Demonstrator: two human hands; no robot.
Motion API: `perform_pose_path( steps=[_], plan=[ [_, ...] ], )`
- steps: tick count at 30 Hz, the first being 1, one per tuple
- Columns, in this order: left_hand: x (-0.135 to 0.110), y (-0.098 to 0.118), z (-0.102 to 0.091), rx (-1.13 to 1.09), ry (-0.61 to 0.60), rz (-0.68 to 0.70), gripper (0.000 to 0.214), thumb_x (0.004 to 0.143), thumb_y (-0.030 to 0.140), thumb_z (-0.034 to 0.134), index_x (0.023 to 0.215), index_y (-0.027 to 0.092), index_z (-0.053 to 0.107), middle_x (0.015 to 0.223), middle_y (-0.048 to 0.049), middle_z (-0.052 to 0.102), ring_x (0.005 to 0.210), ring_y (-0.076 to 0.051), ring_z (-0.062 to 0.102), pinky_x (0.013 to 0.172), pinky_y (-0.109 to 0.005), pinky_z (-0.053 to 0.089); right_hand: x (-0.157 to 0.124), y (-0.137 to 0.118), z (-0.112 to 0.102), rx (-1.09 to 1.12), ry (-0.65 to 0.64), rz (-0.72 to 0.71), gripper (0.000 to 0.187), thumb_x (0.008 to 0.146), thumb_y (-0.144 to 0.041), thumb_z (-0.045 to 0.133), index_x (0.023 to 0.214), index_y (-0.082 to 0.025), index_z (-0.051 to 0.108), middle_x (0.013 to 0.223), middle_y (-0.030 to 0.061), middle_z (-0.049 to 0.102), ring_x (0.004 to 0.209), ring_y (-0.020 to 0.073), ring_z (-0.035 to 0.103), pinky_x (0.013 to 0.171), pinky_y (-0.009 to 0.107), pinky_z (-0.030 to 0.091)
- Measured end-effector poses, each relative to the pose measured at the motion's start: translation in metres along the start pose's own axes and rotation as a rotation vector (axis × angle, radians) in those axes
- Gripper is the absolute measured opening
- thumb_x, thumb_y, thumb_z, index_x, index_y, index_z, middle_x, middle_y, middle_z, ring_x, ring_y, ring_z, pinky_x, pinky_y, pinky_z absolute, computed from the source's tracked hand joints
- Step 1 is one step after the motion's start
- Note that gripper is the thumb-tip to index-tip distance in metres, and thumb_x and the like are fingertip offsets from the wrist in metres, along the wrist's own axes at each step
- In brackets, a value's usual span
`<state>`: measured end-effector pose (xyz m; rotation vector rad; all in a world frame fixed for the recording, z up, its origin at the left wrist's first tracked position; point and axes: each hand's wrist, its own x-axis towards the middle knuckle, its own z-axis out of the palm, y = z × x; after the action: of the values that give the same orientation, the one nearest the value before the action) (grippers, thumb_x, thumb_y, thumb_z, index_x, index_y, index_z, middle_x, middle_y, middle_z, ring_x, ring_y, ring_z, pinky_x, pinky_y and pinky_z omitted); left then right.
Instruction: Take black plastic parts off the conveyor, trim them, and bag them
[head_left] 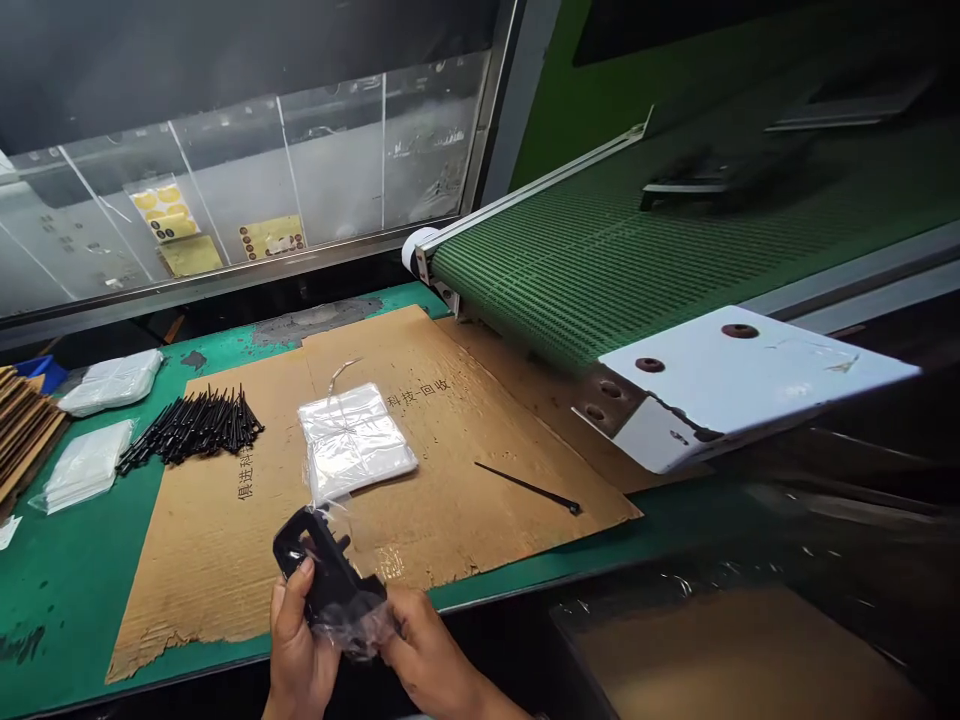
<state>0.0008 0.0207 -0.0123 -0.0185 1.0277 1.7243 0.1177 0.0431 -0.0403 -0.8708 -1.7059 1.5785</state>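
Observation:
My left hand (pixel 301 640) is closed around the left side of a black plastic part (pixel 326 565), its thumb on the front face. The part has a rectangular opening near its top and small pegs on one side. A clear plastic bag (pixel 349 625) lies over the part's lower end. My right hand (pixel 424 640) pinches the bag at the lower right corner of the part. Just beyond my hands lies a stack of clear bags (pixel 360 440) on a cardboard sheet (pixel 450 510). A single black screw-like pin (pixel 529 487) lies to the right.
A heap of black pins (pixel 199 425) lies at the left, beside more bag stacks (pixel 90 465) on the green table (pixel 56 600). The green conveyor belt (pixel 555 270) carries a dark part (pixel 697 180); its white end bracket (pixel 750 385) juts out at the right. Cardboard pieces (pixel 26 435) stand far left.

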Motion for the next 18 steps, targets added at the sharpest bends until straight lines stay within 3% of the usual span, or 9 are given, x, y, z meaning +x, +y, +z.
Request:
perform_pose_path(
  steps=[1, 3, 6, 8, 11, 15, 18],
  plan=[
    [0.002, 0.002, -0.003, 0.021, -0.043, -0.092, 0.017, 0.055, 0.024, 0.074, 0.064, 0.015, 0.064, 0.059, -0.0004, 0.067, 0.056, -0.015, 0.062, 0.058, -0.025, 0.05, 0.0, 0.0, -0.002, 0.099, -0.062, 0.082, 0.032, 0.078, -0.041, 0.052, 0.063, -0.013, 0.058, 0.054, 0.0001, 0.054, 0.05, 0.0101, 0.05, 0.049, 0.021, 0.042],
    [0.004, 0.005, -0.008, 0.138, -0.183, -0.277, 0.016, 0.056, 0.024, 0.074, 0.062, 0.014, 0.063, 0.054, 0.0003, 0.064, 0.049, -0.013, 0.058, 0.057, -0.027, 0.049, -0.002, 0.0, -0.009, 0.29, -0.16, 0.264, 0.033, 0.071, -0.043, 0.059, 0.056, -0.014, 0.054, 0.044, -0.0048, 0.045, 0.037, 0.0047, 0.036, 0.037, 0.016, 0.03],
    [0.004, 0.006, -0.013, 0.423, -0.407, -0.377, 0.021, 0.061, 0.028, 0.073, 0.076, 0.015, 0.066, 0.065, -0.003, 0.067, 0.06, -0.016, 0.061, 0.063, -0.028, 0.049, -0.007, -0.005, -0.017, 0.512, -0.153, 0.381, 0.024, 0.064, -0.036, 0.068, 0.065, -0.013, 0.06, 0.047, -0.006, 0.049, 0.038, 0.0037, 0.038, 0.039, 0.015, 0.033],
    [0.003, 0.005, -0.013, 0.638, -0.495, -0.311, 0.027, 0.065, 0.032, 0.07, 0.087, 0.015, 0.067, 0.083, -0.0069, 0.07, 0.081, -0.021, 0.062, 0.073, -0.029, 0.047, -0.01, -0.01, -0.023, 0.62, -0.087, 0.352, 0.02, 0.062, -0.03, 0.07, 0.07, -0.013, 0.063, 0.051, -0.0049, 0.053, 0.044, 0.0048, 0.044, 0.051, 0.018, 0.04],
    [0.002, 0.001, -0.014, 0.841, -0.543, -0.171, 0.035, 0.067, 0.037, 0.067, 0.095, 0.017, 0.066, 0.1, -0.0087, 0.068, 0.1, -0.026, 0.057, 0.089, -0.035, 0.042, -0.015, -0.012, -0.033, 0.778, -0.058, 0.369, 0.019, 0.059, -0.026, 0.071, 0.066, -0.01, 0.064, 0.053, -0.0019, 0.055, 0.049, 0.0063, 0.048, 0.055, 0.019, 0.04],
    [0.007, -0.012, -0.025, 0.961, -0.449, -0.016, 0.04, 0.063, 0.046, 0.068, 0.091, 0.019, 0.067, 0.094, -0.0089, 0.069, 0.095, -0.028, 0.06, 0.087, -0.038, 0.045, -0.035, -0.011, -0.049, 0.943, -0.032, 0.296, 0.025, 0.06, -0.031, 0.069, 0.07, -0.008, 0.064, 0.063, 0.0023, 0.058, 0.058, 0.0089, 0.052, 0.06, 0.02, 0.041],
    [0.015, -0.029, -0.028, 1.125, -0.463, 0.085, 0.034, 0.059, 0.042, 0.072, 0.085, 0.022, 0.067, 0.088, -0.0082, 0.07, 0.094, -0.029, 0.06, 0.091, -0.039, 0.043, -0.059, -0.008, -0.051, 0.782, 0.088, 0.153, 0.037, 0.059, -0.037, 0.071, 0.085, -0.012, 0.063, 0.075, 0.0017, 0.06, 0.072, 0.0127, 0.054, 0.07, 0.025, 0.042]
  ],
)
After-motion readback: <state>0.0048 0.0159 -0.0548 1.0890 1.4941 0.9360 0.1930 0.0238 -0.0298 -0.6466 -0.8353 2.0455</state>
